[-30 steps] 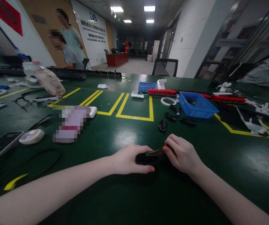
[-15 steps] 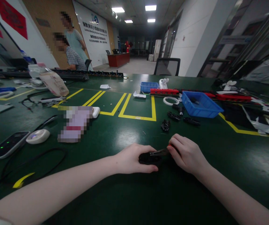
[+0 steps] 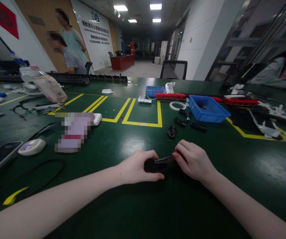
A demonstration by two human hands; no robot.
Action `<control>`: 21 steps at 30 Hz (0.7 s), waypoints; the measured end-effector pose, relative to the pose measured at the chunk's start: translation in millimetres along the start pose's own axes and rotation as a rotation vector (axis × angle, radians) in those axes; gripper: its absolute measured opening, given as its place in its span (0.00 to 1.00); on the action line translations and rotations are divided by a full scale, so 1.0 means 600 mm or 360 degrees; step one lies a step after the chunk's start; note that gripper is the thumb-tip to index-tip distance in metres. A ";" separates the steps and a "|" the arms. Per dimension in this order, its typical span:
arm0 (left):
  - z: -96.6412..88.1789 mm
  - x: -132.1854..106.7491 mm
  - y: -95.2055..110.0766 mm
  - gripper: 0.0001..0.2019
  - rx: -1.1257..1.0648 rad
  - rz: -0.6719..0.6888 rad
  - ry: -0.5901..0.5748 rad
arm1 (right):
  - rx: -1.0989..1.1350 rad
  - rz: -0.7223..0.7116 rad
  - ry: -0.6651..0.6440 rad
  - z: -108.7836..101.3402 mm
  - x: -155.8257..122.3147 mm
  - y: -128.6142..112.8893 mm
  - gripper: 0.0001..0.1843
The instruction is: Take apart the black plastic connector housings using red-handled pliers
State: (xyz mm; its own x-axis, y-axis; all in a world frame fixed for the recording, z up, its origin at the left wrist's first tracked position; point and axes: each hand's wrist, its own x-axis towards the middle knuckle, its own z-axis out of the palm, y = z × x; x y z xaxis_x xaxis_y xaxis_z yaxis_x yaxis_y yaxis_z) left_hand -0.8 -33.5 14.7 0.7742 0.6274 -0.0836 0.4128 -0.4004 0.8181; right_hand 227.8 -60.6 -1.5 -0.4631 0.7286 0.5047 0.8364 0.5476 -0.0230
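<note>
My left hand (image 3: 139, 167) is closed round a small black part (image 3: 150, 166), thumb on the near side and fingers on the far side. My right hand (image 3: 194, 159) grips a pair of needle-nose pliers (image 3: 166, 160) by handles of which only a bit of red shows. The metal jaws point left and their tip touches or lies just over the black part. What sits between the jaws is too small to make out. Beyond my hands, a black clustered part (image 3: 172, 131) and a thin metal pin (image 3: 149, 140) lie on the green table (image 3: 123, 212).
A blue bin (image 3: 209, 114) holds dark pieces, with black parts (image 3: 199, 126) before it. Behind are a white ring (image 3: 177, 106) and a red strip (image 3: 170, 96). Leftward lie a blurred phone-like object (image 3: 74, 132), a bottle (image 3: 49, 87) and a black cable (image 3: 60, 169). Other people sit and stand farther off.
The view has shifted slightly, so most things appear a little further left. The plier jaws sit slightly further over the black part. Both hands keep their holds.
</note>
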 end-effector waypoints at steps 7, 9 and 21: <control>0.002 0.000 -0.007 0.16 -0.0048 0.0016 0.0005 | -0.0002 0.0055 0.0005 -0.001 -0.002 0.009 0.18; 0.001 0.000 -0.006 0.16 -0.0037 0.0027 -0.0003 | 0.0001 0.0061 0.0012 -0.001 -0.002 0.010 0.18; 0.000 0.000 -0.005 0.16 0.0028 0.0052 0.0004 | 0.0040 0.0097 -0.0016 0.000 -0.003 0.008 0.18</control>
State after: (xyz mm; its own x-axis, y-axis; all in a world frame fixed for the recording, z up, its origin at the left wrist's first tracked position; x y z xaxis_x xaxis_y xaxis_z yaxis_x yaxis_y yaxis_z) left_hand -1.9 -32.3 11.9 0.7864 0.6152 -0.0554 0.3956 -0.4327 0.8101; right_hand 232.7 -59.3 -2.5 -0.4148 0.7648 0.4930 0.8555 0.5123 -0.0748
